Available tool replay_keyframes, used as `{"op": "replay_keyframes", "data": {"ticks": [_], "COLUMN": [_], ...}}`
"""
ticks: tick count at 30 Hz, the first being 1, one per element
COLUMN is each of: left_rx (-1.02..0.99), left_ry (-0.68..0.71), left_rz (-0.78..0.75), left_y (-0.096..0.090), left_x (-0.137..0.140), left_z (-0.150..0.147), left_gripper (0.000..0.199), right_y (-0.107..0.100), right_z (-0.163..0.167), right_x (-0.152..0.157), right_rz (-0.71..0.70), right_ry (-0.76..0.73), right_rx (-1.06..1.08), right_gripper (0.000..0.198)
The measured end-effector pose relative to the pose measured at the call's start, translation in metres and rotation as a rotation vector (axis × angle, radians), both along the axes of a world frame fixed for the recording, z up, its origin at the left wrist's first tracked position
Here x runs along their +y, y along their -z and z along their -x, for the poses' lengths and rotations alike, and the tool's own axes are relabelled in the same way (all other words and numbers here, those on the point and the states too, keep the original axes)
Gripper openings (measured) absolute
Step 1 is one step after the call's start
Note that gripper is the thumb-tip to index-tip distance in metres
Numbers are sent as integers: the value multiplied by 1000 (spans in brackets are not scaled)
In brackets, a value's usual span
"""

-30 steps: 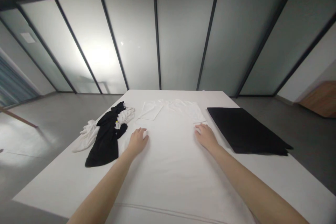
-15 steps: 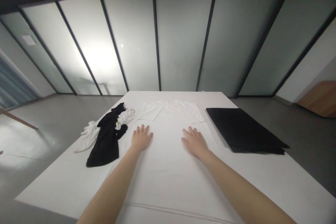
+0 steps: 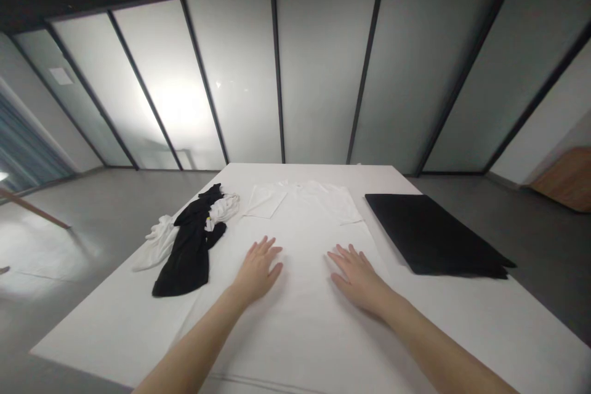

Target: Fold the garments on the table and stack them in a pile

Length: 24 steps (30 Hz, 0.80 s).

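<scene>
White shirt (image 3: 305, 228) laid out flat in the centre of the frame, on a pale table (image 3: 87, 320); collar end seen toward the table's far edge, sleeves spread to either side, stitched hem line just visible at bottom centre. Left hand (image 3: 258, 269) held over the shirt's body, left of centre, fingers spread, nothing pinched. Right hand (image 3: 359, 278) held opposite, right of centre, fingers likewise spread, nothing gripped; a gap is left between the two. Soft shadows noted under both; whether the cloth is touched cannot be told. Change over the last second: both hands brought inward from the shirt's side edges, then drawn back a little toward the bottom of the frame. Shirt's place and layout not visibly altered by this; judged as light handling of the surface, with no fold made and no edge taken up. At left of the frame, a black garment (image 3: 187, 258) is heaped loosely with white clothes (image 3: 161, 239). At right, a black stack (image 3: 434, 231) is laid flat, apart from the right hand, its near corner showing more than one layer.
</scene>
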<state>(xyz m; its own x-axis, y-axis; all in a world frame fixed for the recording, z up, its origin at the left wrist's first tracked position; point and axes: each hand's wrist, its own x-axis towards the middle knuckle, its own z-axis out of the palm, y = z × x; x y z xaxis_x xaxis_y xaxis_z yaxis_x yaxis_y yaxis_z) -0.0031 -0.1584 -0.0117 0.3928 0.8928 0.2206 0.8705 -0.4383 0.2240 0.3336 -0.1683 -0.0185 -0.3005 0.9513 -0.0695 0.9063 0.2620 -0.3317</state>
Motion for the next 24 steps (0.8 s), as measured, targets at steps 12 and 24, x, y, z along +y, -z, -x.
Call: {"op": "replay_keyframes", "data": {"ticks": [12,24], "left_rx": [-315,-530], "left_ry": [52,-288], "left_rz": [272,36], "left_y": [-1,-13], "left_x": [8,121], "left_z": [-32,-61], "left_gripper": [50,37], "right_y": [-4,2], "right_z": [-42,-62], "right_x": [-6,15], "right_rz": [68,96], "right_ry": [314,894], "right_rx": [954,1653], "right_gripper": [55,26]}}
